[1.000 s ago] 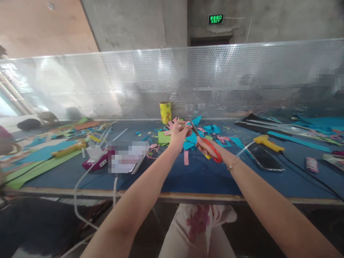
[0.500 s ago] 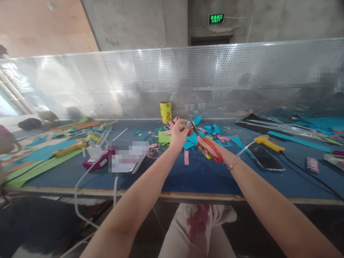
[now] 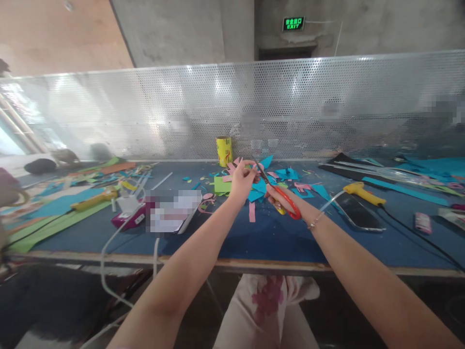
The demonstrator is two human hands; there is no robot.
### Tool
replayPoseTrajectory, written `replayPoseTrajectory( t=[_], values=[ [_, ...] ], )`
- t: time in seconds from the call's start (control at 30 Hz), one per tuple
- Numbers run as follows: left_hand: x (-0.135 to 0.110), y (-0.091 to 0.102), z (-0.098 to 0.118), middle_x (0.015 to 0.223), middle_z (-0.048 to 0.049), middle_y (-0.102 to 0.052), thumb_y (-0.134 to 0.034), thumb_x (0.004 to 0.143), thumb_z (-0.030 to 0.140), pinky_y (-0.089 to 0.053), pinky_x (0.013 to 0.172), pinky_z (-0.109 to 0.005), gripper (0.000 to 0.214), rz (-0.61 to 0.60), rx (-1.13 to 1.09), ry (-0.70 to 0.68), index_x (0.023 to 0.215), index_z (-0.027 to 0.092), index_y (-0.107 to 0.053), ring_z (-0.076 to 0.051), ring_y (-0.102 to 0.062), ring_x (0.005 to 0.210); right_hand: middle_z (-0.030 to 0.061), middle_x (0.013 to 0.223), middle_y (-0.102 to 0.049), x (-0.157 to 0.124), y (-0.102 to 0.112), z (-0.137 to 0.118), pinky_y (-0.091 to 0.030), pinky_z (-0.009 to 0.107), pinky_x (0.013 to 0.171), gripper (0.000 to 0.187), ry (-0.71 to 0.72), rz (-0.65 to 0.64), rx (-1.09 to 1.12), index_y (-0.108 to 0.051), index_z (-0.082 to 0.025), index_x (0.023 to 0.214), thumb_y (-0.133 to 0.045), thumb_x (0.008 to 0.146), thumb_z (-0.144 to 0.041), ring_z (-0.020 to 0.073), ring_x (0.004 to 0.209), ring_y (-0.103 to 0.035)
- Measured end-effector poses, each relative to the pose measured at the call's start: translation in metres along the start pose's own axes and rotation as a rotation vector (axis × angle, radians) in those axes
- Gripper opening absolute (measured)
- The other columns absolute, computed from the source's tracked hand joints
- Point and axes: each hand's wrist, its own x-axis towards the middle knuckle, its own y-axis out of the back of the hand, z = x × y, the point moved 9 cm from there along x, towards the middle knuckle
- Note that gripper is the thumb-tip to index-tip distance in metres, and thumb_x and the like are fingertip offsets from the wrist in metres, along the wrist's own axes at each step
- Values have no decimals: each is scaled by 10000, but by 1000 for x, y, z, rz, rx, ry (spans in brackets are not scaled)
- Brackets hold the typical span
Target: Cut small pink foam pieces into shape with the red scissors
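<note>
Your right hand (image 3: 273, 196) grips the scissors (image 3: 285, 193), red handle toward you, blades angled up and left. The scissors lie between your two hands, blade tips just beside the fingertips of your left hand (image 3: 243, 181). Those fingers curl together at the blades; whether they pinch a scrap is too small to tell.

Both hands sit above the middle of the counter (image 3: 254, 249), over a loose pile of cut pieces. Blue scraps (image 3: 257, 192) lie just below and between your hands, a green piece (image 3: 221, 186) is left of your left hand, and a pink strip (image 3: 252, 212) points toward you.

Beyond your left hand a yellow can (image 3: 224, 152) stands upright near the perforated panel (image 3: 196, 106); you cannot see into it from here. To your right, a glue gun (image 3: 365, 195) lies at the far edge of a phone (image 3: 359, 213). To your left are a pale booklet (image 3: 181, 213), partly blurred, and a purple power strip (image 3: 136, 219) with a white plug (image 3: 128, 204) on it.
</note>
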Motion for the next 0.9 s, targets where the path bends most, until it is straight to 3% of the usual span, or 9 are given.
replayPoseTrajectory(
  t=[0.13,0.5,0.9],
  values=[
    [0,-1,3,586,38,-556,-542,783,209,-421,505,-199,90,-15,5,-28,862,194,-501,-64,-529,491,-38,491,-430,-1,-1,-1,-304,208,403,329,-1,-4,33,-455,-171,648,-410,883,-396,61,373,-348],
    [1,-1,2,589,38,-548,-534,785,198,-426,518,-211,85,-13,31,-29,864,195,-502,-67,-520,497,-23,513,-466,12,2,17,-310,210,372,389,8,-30,49,-488,-175,677,-448,827,-533,66,374,-376],
    [4,2,2,622,20,-555,-517,803,240,-452,551,-214,100,-8,152,-100,891,193,-518,-80,-542,535,-37,451,-441,12,1,10,-304,221,372,412,70,-37,15,-494,-172,657,-483,780,-564,60,353,-335]
  ],
)
